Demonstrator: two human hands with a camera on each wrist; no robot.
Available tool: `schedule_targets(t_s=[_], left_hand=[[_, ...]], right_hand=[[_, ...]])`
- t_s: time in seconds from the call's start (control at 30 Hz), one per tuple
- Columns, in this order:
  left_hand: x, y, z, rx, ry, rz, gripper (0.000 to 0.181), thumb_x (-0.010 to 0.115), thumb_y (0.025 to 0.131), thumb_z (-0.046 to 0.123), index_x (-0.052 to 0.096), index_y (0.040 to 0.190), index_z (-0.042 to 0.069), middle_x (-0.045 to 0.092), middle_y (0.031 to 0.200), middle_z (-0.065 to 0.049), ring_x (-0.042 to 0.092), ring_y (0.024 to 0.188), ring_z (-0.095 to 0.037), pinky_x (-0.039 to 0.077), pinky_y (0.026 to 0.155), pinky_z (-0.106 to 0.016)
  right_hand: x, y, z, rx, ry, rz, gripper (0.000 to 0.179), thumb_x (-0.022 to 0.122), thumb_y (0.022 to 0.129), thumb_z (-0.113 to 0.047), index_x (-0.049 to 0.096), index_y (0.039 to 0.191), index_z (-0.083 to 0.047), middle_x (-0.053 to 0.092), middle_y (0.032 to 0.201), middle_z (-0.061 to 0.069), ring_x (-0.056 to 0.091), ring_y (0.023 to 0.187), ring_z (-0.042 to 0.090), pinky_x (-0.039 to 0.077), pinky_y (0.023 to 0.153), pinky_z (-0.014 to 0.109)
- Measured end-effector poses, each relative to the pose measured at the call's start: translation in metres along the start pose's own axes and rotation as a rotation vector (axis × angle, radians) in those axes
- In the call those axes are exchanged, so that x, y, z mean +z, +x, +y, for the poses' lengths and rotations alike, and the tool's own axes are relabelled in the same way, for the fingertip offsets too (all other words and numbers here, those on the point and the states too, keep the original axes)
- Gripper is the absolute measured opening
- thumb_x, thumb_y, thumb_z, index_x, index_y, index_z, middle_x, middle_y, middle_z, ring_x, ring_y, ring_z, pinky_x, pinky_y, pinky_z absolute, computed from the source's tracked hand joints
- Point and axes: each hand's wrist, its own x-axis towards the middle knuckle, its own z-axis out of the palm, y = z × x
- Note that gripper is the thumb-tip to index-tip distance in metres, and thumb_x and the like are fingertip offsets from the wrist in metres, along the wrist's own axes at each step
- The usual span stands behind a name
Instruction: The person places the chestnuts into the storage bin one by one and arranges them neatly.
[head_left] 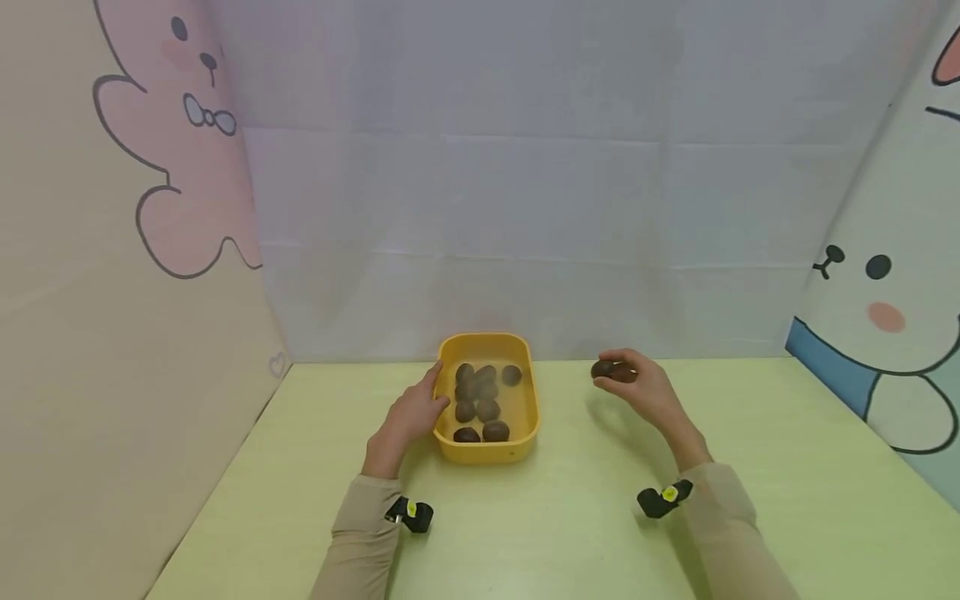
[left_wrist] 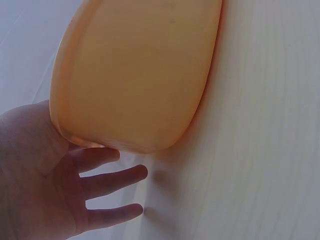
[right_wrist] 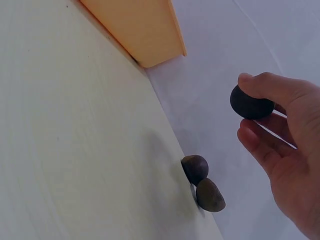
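Note:
A yellow plastic basket (head_left: 525,450) stands on the table, holding several dark brown rounded pieces (head_left: 488,409). My left hand (head_left: 412,412) grips its left side, thumb over the rim; in the left wrist view, spread fingers (left_wrist: 115,182) lie under and beside the basket wall (left_wrist: 135,75). To the right of the basket, my right hand (head_left: 645,387) pinches a dark rounded piece (right_wrist: 250,104) between thumb and fingertips, raised off the table. Beyond it, two more dome-shaped dark pieces, one (right_wrist: 196,169) touching the other (right_wrist: 210,195), lie at the table's back edge. Their exact kind is unclear.
The pale yellow-green table (head_left: 555,533) ends at a white cloth backdrop (head_left: 465,208). Side panels with a printed pink bear (head_left: 180,158) and a white cartoon animal (head_left: 885,333) flank it. Each sleeve carries a small black wrist camera (head_left: 663,497).

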Motion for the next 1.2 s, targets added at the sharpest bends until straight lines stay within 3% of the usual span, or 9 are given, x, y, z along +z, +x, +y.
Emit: schedule_targets(t_s=[0.3, 0.77, 1.03, 1.2], left_hand=[[-0.001, -0.001, 0.001, -0.002, 0.011, 0.009, 0.066, 0.049, 0.098, 0.022, 0.024, 0.159, 0.015, 0.044, 0.064, -0.004, 0.036, 0.048, -0.014, 0.032, 0.047, -0.027], [0.000, 0.000, 0.002, -0.010, 0.011, 0.015, 0.066, 0.049, 0.098, 0.022, 0.025, 0.159, 0.015, 0.053, 0.073, -0.009, 0.039, 0.051, -0.016, 0.034, 0.049, -0.028], [0.003, -0.001, 0.001, -0.028, 0.010, 0.008, 0.066, 0.049, 0.098, 0.022, 0.024, 0.159, 0.018, 0.046, 0.068, -0.005, 0.039, 0.049, -0.014, 0.035, 0.048, -0.027], [0.002, -0.002, 0.001, -0.019, 0.011, 0.022, 0.066, 0.049, 0.098, 0.023, 0.025, 0.159, 0.017, 0.046, 0.067, -0.005, 0.040, 0.050, -0.015, 0.035, 0.049, -0.027]], right_hand=[[0.016, 0.008, -0.014, -0.041, 0.037, -0.015, 0.044, 0.076, 0.087, -0.019, 0.062, 0.127, -0.006, 0.064, 0.121, 0.018, 0.068, 0.102, 0.030, 0.052, 0.079, 0.019], [0.035, 0.027, -0.042, -0.183, 0.122, -0.140, 0.045, 0.075, 0.086, -0.006, 0.061, 0.128, 0.004, 0.055, 0.121, 0.023, 0.063, 0.113, 0.041, 0.057, 0.086, 0.033], [0.054, 0.039, -0.054, -0.256, 0.024, -0.236, 0.042, 0.072, 0.087, -0.004, 0.061, 0.127, 0.004, 0.051, 0.117, 0.019, 0.064, 0.110, 0.038, 0.057, 0.088, 0.037], [0.064, 0.048, -0.060, -0.294, -0.076, -0.236, 0.040, 0.075, 0.083, -0.005, 0.064, 0.121, 0.002, 0.053, 0.113, 0.018, 0.066, 0.103, 0.034, 0.056, 0.088, 0.042]])
